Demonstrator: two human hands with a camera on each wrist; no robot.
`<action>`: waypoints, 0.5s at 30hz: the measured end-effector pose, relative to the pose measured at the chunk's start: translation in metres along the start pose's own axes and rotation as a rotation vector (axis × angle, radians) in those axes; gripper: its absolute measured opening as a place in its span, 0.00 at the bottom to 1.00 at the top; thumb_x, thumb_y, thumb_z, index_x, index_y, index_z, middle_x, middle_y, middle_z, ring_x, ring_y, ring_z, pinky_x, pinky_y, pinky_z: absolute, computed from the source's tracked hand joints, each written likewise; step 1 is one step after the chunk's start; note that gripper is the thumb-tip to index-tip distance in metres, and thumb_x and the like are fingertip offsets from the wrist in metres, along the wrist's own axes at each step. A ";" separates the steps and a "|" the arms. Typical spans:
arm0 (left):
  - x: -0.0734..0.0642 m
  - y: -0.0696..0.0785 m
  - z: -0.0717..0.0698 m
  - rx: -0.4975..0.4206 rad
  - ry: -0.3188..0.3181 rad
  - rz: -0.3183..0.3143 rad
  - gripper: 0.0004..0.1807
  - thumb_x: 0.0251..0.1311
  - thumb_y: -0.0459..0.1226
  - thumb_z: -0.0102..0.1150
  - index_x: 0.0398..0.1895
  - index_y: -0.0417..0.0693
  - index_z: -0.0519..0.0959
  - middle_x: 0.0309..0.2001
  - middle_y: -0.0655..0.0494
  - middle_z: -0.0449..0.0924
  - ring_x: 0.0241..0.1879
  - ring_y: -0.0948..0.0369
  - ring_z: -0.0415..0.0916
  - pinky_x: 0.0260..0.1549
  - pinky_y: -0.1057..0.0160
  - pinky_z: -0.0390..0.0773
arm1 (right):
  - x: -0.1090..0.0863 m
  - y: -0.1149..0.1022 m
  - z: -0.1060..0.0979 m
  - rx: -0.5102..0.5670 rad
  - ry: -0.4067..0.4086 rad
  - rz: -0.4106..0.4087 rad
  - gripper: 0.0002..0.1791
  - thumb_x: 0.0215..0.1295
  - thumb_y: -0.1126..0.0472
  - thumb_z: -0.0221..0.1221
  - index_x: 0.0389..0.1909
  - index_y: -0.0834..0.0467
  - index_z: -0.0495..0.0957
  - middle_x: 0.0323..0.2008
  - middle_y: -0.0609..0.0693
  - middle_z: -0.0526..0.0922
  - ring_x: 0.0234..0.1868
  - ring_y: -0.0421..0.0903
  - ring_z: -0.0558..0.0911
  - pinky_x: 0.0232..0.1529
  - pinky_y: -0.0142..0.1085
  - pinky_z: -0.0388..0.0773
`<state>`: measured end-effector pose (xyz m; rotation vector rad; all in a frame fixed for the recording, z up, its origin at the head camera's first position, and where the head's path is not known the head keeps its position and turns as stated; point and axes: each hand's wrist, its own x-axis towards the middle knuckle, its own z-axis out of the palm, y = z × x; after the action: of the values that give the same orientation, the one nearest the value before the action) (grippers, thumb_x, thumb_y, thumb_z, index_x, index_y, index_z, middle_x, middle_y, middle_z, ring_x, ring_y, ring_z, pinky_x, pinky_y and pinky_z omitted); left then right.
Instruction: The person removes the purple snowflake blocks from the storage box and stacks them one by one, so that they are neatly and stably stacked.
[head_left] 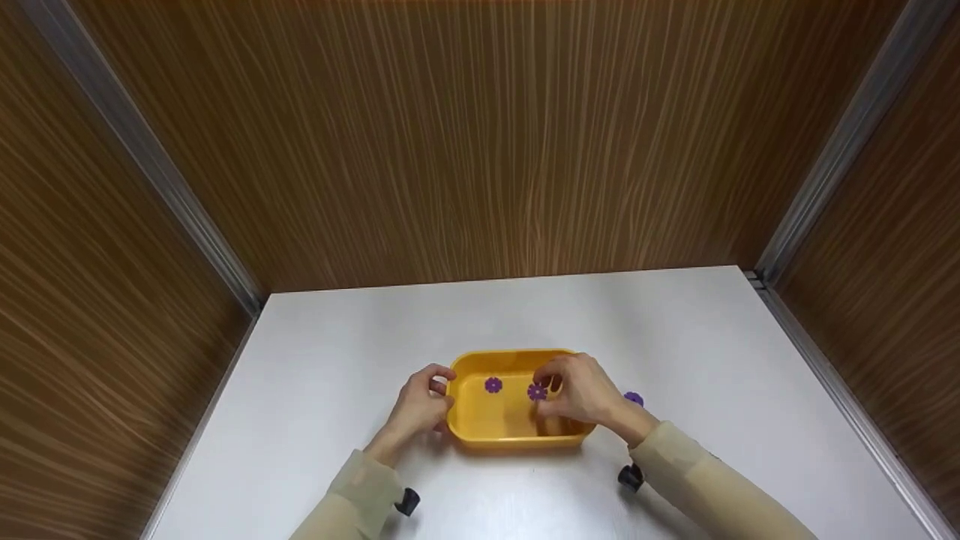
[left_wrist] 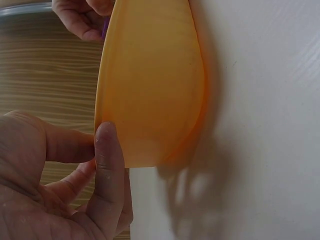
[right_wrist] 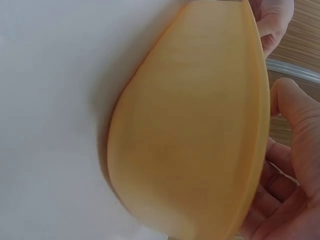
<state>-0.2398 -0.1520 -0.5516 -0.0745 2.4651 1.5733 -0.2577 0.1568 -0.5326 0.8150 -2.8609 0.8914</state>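
A yellow rectangular tray (head_left: 517, 442) sits on the white table. My left hand (head_left: 421, 401) grips its left end, the thumb against the outer wall and the fingers at the rim (left_wrist: 100, 95). Over the tray's right half, my right hand (head_left: 581, 390) reaches in with curled fingers and pinches a purple flower-shaped piece (head_left: 537, 391). In the left wrist view a sliver of that purple piece (left_wrist: 105, 27) shows at its fingertips, beside the rim. A second purple flower piece (head_left: 493, 385) lies inside the tray, left of the middle. The tray's wall (right_wrist: 185, 115) hides the right fingertips in the right wrist view.
Another purple flower piece (head_left: 634, 398) lies on the table right of the tray, partly hidden by the right wrist. Wood-grain panels (head_left: 495, 150) enclose the white table (head_left: 337, 330) at the back and both sides. Black wrist-worn items (head_left: 631, 477) hang beneath the sleeves.
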 end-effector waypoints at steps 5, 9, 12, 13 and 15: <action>0.000 0.000 -0.001 0.005 -0.001 -0.002 0.24 0.66 0.25 0.63 0.65 0.44 0.81 0.47 0.49 0.76 0.28 0.60 0.77 0.26 0.60 0.92 | -0.003 0.007 -0.006 -0.011 0.022 0.007 0.17 0.53 0.56 0.82 0.43 0.55 0.93 0.35 0.46 0.92 0.37 0.45 0.86 0.40 0.29 0.85; 0.000 0.000 -0.001 0.006 0.000 0.002 0.23 0.67 0.25 0.63 0.65 0.44 0.81 0.47 0.49 0.75 0.28 0.60 0.77 0.25 0.60 0.91 | -0.005 0.013 -0.011 -0.002 0.048 -0.021 0.16 0.51 0.58 0.81 0.41 0.56 0.93 0.34 0.46 0.92 0.35 0.43 0.86 0.39 0.28 0.86; 0.000 0.000 -0.001 0.010 0.007 0.007 0.23 0.65 0.25 0.63 0.64 0.44 0.81 0.46 0.50 0.75 0.28 0.60 0.76 0.25 0.61 0.91 | -0.007 0.017 -0.015 0.014 0.065 -0.052 0.14 0.50 0.60 0.79 0.40 0.56 0.92 0.34 0.47 0.91 0.35 0.44 0.87 0.38 0.28 0.86; 0.001 0.000 -0.001 0.011 0.009 0.009 0.23 0.65 0.25 0.63 0.64 0.43 0.81 0.45 0.50 0.75 0.28 0.60 0.76 0.25 0.60 0.91 | -0.008 0.018 -0.017 0.021 0.069 -0.059 0.14 0.50 0.60 0.79 0.39 0.56 0.92 0.33 0.47 0.91 0.34 0.44 0.87 0.38 0.28 0.86; 0.001 0.000 -0.001 0.014 0.012 0.016 0.24 0.64 0.26 0.63 0.64 0.43 0.81 0.45 0.51 0.75 0.28 0.61 0.76 0.25 0.60 0.91 | -0.010 0.021 -0.019 0.032 0.077 -0.071 0.13 0.50 0.61 0.79 0.39 0.56 0.92 0.33 0.46 0.91 0.34 0.45 0.87 0.37 0.28 0.86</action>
<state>-0.2405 -0.1529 -0.5518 -0.0627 2.4914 1.5662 -0.2623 0.1867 -0.5293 0.8593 -2.7410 0.9408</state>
